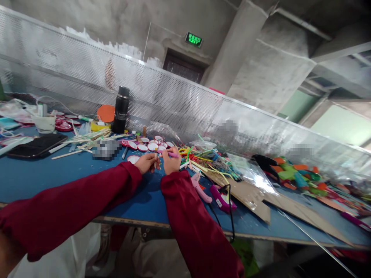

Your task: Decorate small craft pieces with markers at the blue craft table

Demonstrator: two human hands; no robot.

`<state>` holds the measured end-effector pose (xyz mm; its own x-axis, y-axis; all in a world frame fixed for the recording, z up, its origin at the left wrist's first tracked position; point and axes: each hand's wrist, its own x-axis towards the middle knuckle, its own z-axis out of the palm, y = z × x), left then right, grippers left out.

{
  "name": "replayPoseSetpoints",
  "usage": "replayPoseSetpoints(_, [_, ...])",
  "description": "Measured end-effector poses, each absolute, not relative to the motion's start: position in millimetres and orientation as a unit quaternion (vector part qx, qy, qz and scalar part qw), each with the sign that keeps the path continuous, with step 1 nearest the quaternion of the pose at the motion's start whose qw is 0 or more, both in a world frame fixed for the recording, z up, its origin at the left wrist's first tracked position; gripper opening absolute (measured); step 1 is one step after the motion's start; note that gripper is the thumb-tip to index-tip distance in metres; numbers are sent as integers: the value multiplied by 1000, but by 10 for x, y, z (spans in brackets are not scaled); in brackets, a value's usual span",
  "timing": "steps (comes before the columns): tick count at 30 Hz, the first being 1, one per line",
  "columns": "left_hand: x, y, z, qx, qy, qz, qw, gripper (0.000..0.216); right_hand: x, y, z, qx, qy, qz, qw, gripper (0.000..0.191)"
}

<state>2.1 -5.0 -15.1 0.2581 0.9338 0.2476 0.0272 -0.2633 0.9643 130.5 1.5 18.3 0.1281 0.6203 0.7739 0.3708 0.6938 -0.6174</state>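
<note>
Both my arms in dark red sleeves reach over a blue table (34, 173). My left hand (146, 162) pinches a thin wooden stick (155, 156) held upright. My right hand (171, 161) is closed round a pink pen-like tool (173, 154) that points right, close to the stick. Just beyond my hands lie several round white discs with red rims (147, 146). The two hands nearly touch each other.
A black flask (121, 110) stands at the perforated metal screen (185, 100). A black phone (36, 146), white cup (44, 123) and wooden sticks (87, 138) lie left. Colourful pipe cleaners (208, 158), pink glue guns (222, 197), cardboard (255, 199) and felt pieces (292, 173) lie right.
</note>
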Motion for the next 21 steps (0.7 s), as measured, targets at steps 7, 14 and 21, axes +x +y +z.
replayPoseSetpoints(7, [18,-34,-164,634,379,479,475,30,1294,2,179,-372,-660,94,646,18])
replayPoseSetpoints(14, [32,-51,-153,632,371,485,478,31,1303,9,179,-381,-657,99,644,18])
replayPoseSetpoints(21, [39,-53,-151,634,371,484,476,28,1274,-11,171,-374,-662,120,639,19])
